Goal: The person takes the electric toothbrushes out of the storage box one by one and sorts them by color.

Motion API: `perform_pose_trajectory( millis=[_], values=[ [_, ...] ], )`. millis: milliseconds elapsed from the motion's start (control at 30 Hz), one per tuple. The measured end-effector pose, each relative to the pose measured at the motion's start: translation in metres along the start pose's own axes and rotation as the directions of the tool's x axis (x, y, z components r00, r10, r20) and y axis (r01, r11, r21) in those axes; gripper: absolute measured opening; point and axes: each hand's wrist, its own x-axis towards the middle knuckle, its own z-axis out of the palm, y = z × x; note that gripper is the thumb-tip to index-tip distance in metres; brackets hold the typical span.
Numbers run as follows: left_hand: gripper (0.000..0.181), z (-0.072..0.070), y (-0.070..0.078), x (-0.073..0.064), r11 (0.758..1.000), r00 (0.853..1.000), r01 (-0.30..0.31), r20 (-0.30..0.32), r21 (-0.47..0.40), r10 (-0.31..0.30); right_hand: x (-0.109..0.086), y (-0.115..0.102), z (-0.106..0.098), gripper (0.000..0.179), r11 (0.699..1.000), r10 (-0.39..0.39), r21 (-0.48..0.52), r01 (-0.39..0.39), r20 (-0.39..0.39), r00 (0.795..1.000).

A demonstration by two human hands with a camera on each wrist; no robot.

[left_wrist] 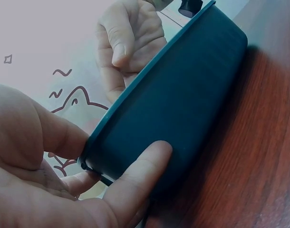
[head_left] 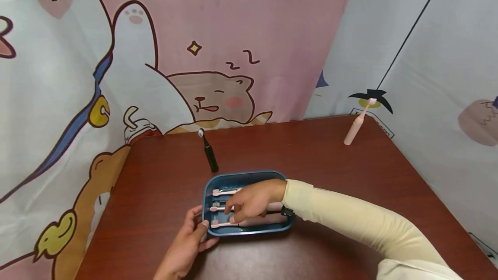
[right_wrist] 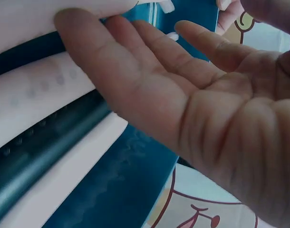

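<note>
A blue box [head_left: 242, 173] on the table holds several electric toothbrushes lying side by side. Pink toothbrushes [head_left: 261, 220] and dark ones [right_wrist: 35, 147] alternate in it, heads toward the left end. My left hand [head_left: 186, 241] grips the box's near left corner; in the left wrist view a finger lies along the outer wall. My right hand [head_left: 254, 200] is over the box with relaxed fingers, holding nothing that I can see. Its fingertips are at the toothbrushes in the right wrist view; whether they touch is unclear. The right hand hides part of the toothbrushes.
A black electric toothbrush [head_left: 210, 155] lies on the table behind the box. Farther off, near the back right corner, is a pink electric toothbrush [head_left: 354, 129]. Cartoon-printed cloth [head_left: 288, 46] lines the back and sides of the brown table [head_left: 311, 150].
</note>
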Motion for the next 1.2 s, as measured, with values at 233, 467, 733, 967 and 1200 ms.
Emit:
perform_pose_trajectory(
  millis=[233,467,733,967,1200],
  values=[
    [0.047,0.002,-0.004,-0.001,1.0,1.0,0.009,0.0,0.006,-0.009,0.004,-0.002,0.007,0.04,0.997,0.039,-0.06,-0.039,0.005,0.999],
    [0.048,0.002,-0.005,-0.001,1.0,1.0,0.021,0.011,0.009,-0.021,0.009,-0.002,0.01,0.036,0.979,-0.028,-0.2,0.034,0.033,0.999],
    [0.048,0.003,-0.003,-0.001,0.999,0.999,0.045,0.005,0.009,-0.045,0.013,0.0,0.011,0.028,0.965,-0.049,-0.253,0.064,0.066,0.997],
    [0.048,0.003,-0.007,-0.002,1.0,1.0,0.03,0.007,0.001,-0.031,0.016,0.005,0.01,0.025,0.964,-0.071,-0.247,0.101,0.126,0.989],
    [0.048,0.004,-0.007,-0.002,0.999,0.999,0.038,0.0,0.01,-0.038,0.015,0.012,0.005,0.032,0.981,-0.073,-0.164,0.106,0.195,0.978]
  ],
)
